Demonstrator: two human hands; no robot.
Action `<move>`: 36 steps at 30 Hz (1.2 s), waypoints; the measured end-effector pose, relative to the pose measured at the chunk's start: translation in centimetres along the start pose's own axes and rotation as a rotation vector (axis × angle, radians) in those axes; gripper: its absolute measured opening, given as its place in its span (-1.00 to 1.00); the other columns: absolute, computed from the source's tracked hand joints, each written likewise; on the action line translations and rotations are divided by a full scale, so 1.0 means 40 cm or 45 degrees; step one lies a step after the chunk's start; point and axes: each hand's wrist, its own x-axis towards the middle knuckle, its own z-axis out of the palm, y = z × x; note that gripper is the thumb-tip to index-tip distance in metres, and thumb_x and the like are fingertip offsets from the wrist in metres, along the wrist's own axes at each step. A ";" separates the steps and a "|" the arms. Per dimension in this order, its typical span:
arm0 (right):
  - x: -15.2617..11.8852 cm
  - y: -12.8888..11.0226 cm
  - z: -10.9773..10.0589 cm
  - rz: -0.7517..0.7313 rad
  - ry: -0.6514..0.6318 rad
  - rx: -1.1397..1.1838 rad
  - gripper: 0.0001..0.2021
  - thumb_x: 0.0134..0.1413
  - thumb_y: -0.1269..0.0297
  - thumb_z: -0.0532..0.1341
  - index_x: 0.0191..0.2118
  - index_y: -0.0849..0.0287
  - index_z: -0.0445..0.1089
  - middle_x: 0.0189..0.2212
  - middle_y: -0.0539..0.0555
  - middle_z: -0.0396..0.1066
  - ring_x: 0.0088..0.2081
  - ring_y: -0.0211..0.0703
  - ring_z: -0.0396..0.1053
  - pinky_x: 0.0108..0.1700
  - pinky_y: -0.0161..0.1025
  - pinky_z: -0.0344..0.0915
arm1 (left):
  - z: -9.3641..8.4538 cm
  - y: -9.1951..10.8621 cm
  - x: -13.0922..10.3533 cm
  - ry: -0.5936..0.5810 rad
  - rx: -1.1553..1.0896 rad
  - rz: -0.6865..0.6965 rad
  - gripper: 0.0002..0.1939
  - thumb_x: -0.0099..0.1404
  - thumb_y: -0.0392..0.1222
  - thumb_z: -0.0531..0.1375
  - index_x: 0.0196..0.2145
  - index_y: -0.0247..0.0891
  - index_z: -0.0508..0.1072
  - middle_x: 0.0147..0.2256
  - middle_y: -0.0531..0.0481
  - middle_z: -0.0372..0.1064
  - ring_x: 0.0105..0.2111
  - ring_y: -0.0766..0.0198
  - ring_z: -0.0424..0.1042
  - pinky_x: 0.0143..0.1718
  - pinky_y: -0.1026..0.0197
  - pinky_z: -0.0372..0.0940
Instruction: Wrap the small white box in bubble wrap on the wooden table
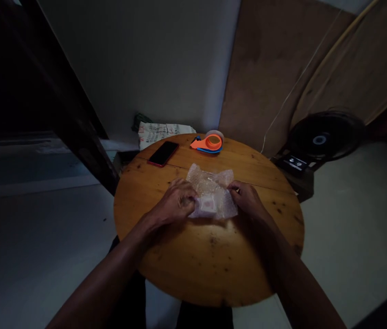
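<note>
A sheet of clear bubble wrap [210,183] lies on the round wooden table [214,269], partly folded around a small pale object [207,204] near its front edge. What that object is cannot be made out through the plastic. My left hand [177,201] is closed on the wrap's left side, its fingers bent at the edge. On the opposite side my right hand [246,197] pinches the wrap's right edge between thumb and fingers.
An orange and blue tape dispenser [210,142] stands near the table's far edge, with a red-edged phone [163,153] left of it. Behind the table lies a printed white bag [162,132]. A black fan [323,136] is at the right.
</note>
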 end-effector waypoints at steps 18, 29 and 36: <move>-0.034 -0.035 -0.019 -0.042 0.077 -0.482 -0.77 0.14 0.28 0.10 -0.17 0.11 0.48 0.07 0.14 0.27 -0.10 -0.08 0.31 -0.12 -0.24 0.16 | -0.010 0.172 -0.082 -0.536 -0.101 -0.111 -0.80 0.30 -0.28 -0.03 -0.29 -0.22 0.39 -0.37 0.02 0.43 -0.39 0.30 0.37 -0.34 0.26 0.20; -0.035 -0.052 -0.011 -0.143 0.017 -0.816 -0.74 0.17 0.37 0.06 -0.21 0.19 0.50 -0.14 0.24 0.43 -0.09 0.04 0.26 -0.09 -0.10 0.04 | 0.085 0.170 -0.091 -0.420 0.388 0.075 -0.74 0.21 0.02 0.20 -0.31 -0.24 0.47 -0.31 -0.10 0.38 -0.20 0.06 0.35 -0.14 0.04 0.22; -0.049 -0.046 -0.040 -0.039 0.073 -0.874 -0.75 0.15 0.26 0.10 -0.19 0.20 0.50 -0.03 0.28 0.35 -0.07 0.09 0.27 -0.08 -0.07 0.06 | 0.050 0.159 -0.119 -0.336 0.263 0.072 -0.79 0.21 -0.03 0.21 -0.37 -0.23 0.50 -0.27 -0.09 0.31 -0.16 0.11 0.27 -0.13 0.10 0.20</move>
